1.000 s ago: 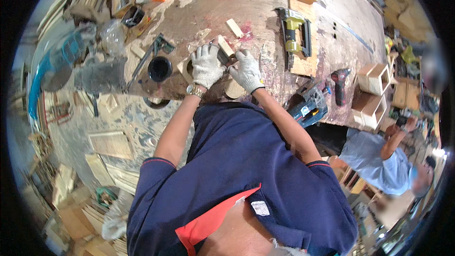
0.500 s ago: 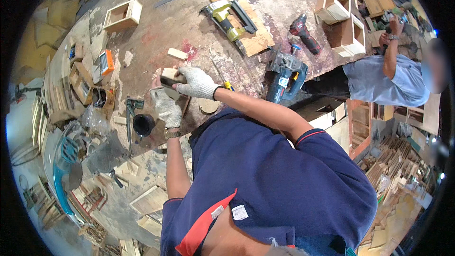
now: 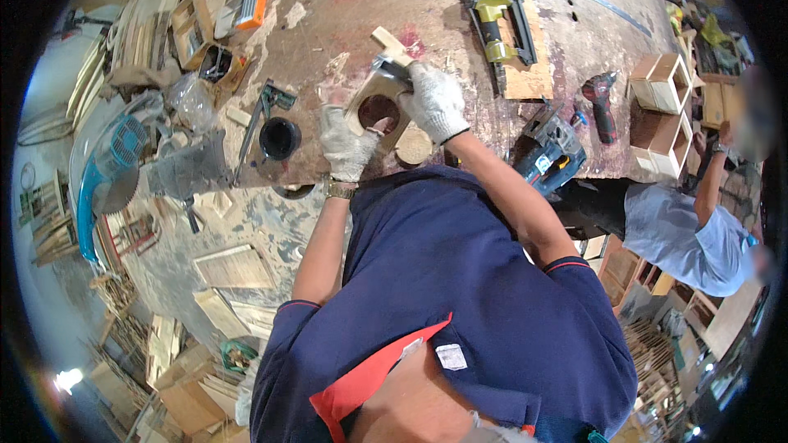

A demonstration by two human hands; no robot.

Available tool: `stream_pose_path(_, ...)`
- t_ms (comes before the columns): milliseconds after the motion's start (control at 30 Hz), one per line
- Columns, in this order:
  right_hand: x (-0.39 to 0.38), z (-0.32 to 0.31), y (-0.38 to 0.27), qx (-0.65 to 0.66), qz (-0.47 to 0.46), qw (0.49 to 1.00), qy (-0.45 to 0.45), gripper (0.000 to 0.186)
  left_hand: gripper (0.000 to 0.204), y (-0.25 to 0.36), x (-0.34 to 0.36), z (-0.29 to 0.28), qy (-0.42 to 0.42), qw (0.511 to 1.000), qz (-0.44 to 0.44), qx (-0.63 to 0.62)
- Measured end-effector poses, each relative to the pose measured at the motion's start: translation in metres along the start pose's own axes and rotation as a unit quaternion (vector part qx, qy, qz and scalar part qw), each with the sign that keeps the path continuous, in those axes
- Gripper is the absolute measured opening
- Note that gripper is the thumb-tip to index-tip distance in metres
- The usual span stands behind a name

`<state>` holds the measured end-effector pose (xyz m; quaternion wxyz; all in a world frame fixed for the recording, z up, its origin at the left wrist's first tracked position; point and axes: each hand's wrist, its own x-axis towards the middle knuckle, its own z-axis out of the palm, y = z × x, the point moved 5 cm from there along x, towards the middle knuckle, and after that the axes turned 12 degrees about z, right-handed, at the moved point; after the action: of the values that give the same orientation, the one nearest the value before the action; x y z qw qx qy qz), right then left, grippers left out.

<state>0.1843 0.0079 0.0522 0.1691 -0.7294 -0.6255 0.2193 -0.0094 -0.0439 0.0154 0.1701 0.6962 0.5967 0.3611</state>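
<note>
Both my hands wear white knit gloves with bare fingertips showing. My left hand [image 3: 350, 141] grips a pale wooden piece with a round hole [image 3: 359, 119] at its left and near edge, a fingertip reaching into the hole. Against the far right part of that piece, my right hand [image 3: 436, 104] is closed on a small dark block [image 3: 394, 71], whose exact kind I cannot make out. A round wooden disc [image 3: 413, 148] lies just right of the holed piece. Beyond the dark block is a small wooden offcut [image 3: 388, 40].
A black cup [image 3: 279, 139] and a green-handled tool [image 3: 264, 111] stand left. Right are a nail gun [image 3: 492, 20], a jigsaw [image 3: 546, 148], a cordless drill [image 3: 602, 107] and wooden boxes [image 3: 661, 82]. A co-worker [image 3: 677, 226] stands far right; a circular saw [image 3: 119, 164] is far left.
The view has shifted, so the bench things sit differently in it. The wooden piece has turned and its round hole now shows. My right hand and the dark block have moved to its far right part.
</note>
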Motion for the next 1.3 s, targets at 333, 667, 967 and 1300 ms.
stream_pose_path(333, -0.009, -0.022, -0.006, 0.03, -0.04, 0.998, -0.047, 0.029, 0.029, 0.02, -0.027, 0.058, -0.246, 0.953, 0.139, 0.108)
stream_pose_path(667, -0.031, -0.017, 0.188, 0.171, 0.211, 0.962, 0.029, 0.033, 0.034, -0.014, -0.015, 0.001, 0.036, 0.937, -0.152, -0.314)
stream_pose_path(967, -0.054, -0.019, 0.164, -0.117, 0.183, 0.974, 0.067, 0.049, 0.037, -0.033, -0.027, 0.014, 0.045, 0.373, -0.263, -0.889)
stream_pose_path(1300, -0.062, -0.124, -0.016, 0.194, -0.131, 0.965, 0.12, 0.063, 0.048, -0.016, -0.011, 0.001, 0.072, 0.437, -0.166, -0.881)
